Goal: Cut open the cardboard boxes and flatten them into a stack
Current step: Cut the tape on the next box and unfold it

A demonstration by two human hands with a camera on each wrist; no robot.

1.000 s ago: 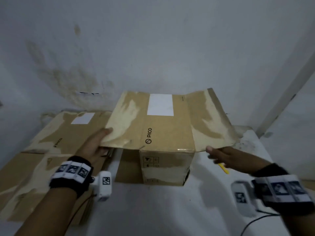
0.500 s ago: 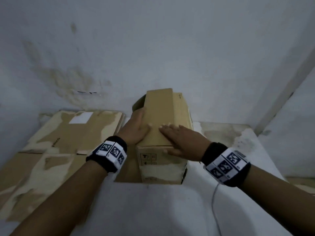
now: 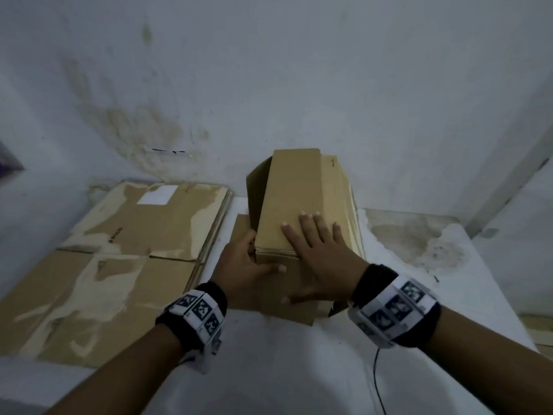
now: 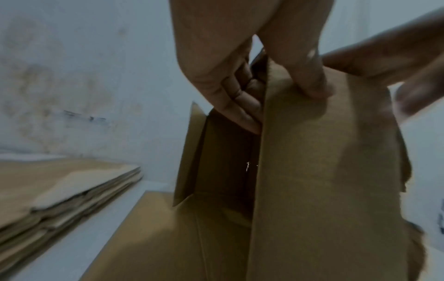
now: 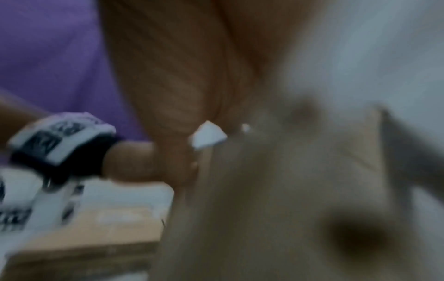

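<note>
I am collapsing the cardboard box (image 3: 299,205) at the table's (image 3: 449,265) middle — my right hand (image 3: 326,262) is pressing flat, fingers spread, on its top while my left hand (image 3: 242,271) is pinching the near-left edge (matte, creased board). Next I judge it needs a firm push down, then a slide left onto the flattened stack (image 3: 125,253).

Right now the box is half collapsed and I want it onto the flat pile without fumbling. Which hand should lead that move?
Left, probably. The left hand already grips the box at its left edge, thumb on the front panel, on the side nearest the flattened stack. The right hand lies flat on top, pressing, with no grip.
</note>
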